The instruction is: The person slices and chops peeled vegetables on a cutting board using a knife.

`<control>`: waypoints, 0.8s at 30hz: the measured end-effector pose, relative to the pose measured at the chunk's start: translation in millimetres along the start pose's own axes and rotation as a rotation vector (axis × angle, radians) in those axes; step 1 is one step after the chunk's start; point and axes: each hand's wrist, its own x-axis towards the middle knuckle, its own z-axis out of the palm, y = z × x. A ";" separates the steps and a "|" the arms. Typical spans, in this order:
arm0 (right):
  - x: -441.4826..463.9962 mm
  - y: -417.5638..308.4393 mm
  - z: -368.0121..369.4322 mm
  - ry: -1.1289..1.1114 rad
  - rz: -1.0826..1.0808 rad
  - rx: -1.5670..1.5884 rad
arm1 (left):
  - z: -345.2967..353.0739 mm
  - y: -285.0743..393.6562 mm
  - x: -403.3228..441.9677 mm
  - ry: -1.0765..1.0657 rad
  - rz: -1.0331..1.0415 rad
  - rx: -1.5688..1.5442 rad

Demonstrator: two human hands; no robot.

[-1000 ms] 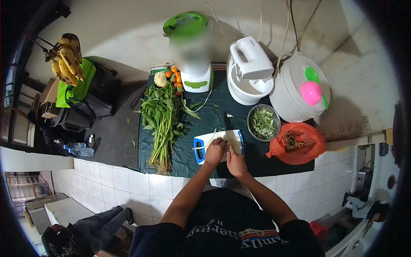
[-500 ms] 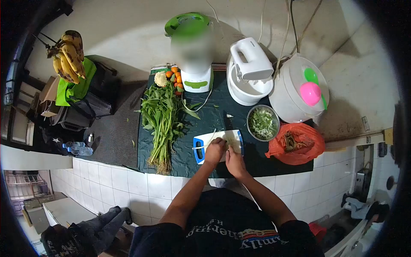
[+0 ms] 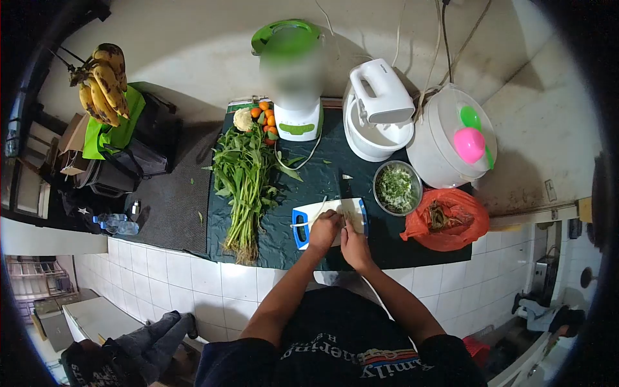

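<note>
On a white cutting board (image 3: 358,209) with blue ends, both my hands work close together. My left hand (image 3: 324,229) is closed over a pale, thin stalk (image 3: 300,224), whose end sticks out to the left. My right hand (image 3: 354,244) is closed beside it on what looks like a knife (image 3: 342,187), its dark blade pointing away from me and hard to make out against the cloth. Small pale-green cut bits lie near my fingertips. To the right stands a metal bowl (image 3: 376,189) with chopped greens and white pieces (image 3: 396,187).
Leafy greens with roots (image 3: 248,187) lie left of the board, below a cauliflower (image 3: 243,119) and orange vegetables (image 3: 269,120). Behind stand a blender (image 3: 298,119), a stand mixer (image 3: 380,97) and a white lidded container (image 3: 432,142). An orange plastic bag (image 3: 464,219) sits right. Another person's legs (image 3: 151,338) show lower left.
My hands stay at the same spot on the board, with only a very slight shift. The whole view has moved a little; nothing else visibly differs.
</note>
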 end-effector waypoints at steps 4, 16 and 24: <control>-8.4 -1.6 4.4 -0.061 0.061 -0.022 | -5.0 4.1 1.7 -0.009 0.028 0.047; 4.7 -4.1 -6.4 -0.037 0.033 0.024 | -1.1 -5.6 0.2 -0.033 0.048 0.077; 5.4 -0.8 -1.0 -0.054 0.004 -0.010 | -4.9 5.9 0.9 -0.022 -0.007 0.072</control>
